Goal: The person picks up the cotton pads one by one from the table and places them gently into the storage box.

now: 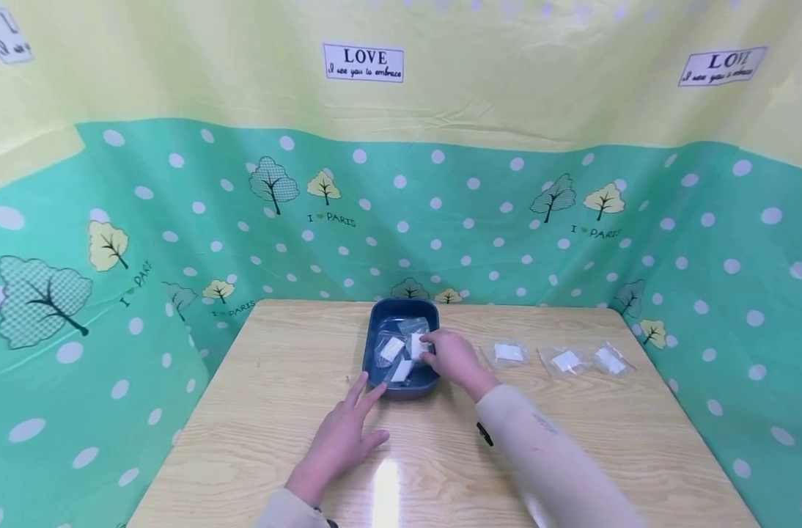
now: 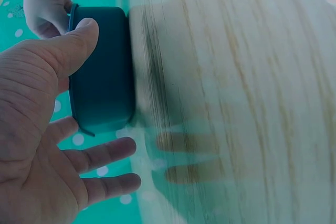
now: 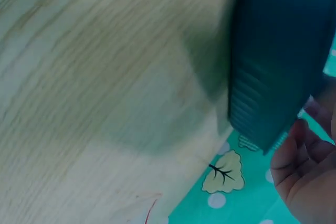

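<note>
A dark blue plastic bin stands at the far middle of the table, with several clear zip bags holding white pieces inside it. Over the bin's right side, my right hand pinches a clear bag with a white piece. Its curled fingers show beyond the bin's wall in the right wrist view, where the bag is hidden. My left hand has its fingers spread at the bin's near left corner. In the left wrist view, its thumb lies across the bin wall.
To the right of the bin, three more clear bags with white pieces lie on the wooden table: one nearer bag, a middle one and a far right one. A patterned curtain encloses the table's back and sides.
</note>
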Tool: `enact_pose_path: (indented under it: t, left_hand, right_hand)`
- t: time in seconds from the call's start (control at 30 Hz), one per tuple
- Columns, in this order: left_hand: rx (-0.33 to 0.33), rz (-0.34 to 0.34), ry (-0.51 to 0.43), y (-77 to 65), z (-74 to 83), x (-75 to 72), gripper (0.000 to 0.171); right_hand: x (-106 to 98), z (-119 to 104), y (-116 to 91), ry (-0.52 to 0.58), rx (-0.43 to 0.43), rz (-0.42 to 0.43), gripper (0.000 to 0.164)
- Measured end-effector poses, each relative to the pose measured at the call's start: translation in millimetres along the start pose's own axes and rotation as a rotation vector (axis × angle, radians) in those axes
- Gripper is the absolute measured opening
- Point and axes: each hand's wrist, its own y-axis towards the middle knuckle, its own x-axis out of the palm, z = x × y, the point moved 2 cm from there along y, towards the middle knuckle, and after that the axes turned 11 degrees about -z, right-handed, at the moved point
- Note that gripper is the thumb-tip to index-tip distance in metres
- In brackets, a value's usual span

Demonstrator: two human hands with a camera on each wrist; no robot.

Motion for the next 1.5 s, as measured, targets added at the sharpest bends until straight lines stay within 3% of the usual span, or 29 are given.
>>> enact_pose_path:
  t: [0.37,0.87,1.3,1.5]
  left_hand:
    - [-0.007,0.001,-0.003,-1.2,3.8,1.4,0.087]
    - [0.008,0.016,0.006,-1.3,3.3,3.1,0.088]
    - [0.016,0.025,0.004,-0.8,0.8,5.0,0.088]
    - [0.011,0.02,-0.004,-1.0,0.2,5.6,0.088]
  right_hand:
    - [19.9,5.2,4.3,-0.053,0.019,0.054,0.036]
    - [23.1,0.7,-1.2,-0.067,0.004,0.12,0.031]
    - [29.3,5.9,-3.4,-0.04,0.051,0.203,0.056]
    - [30.3,7.1,-3.9,0.005,0.066,0.215,0.06]
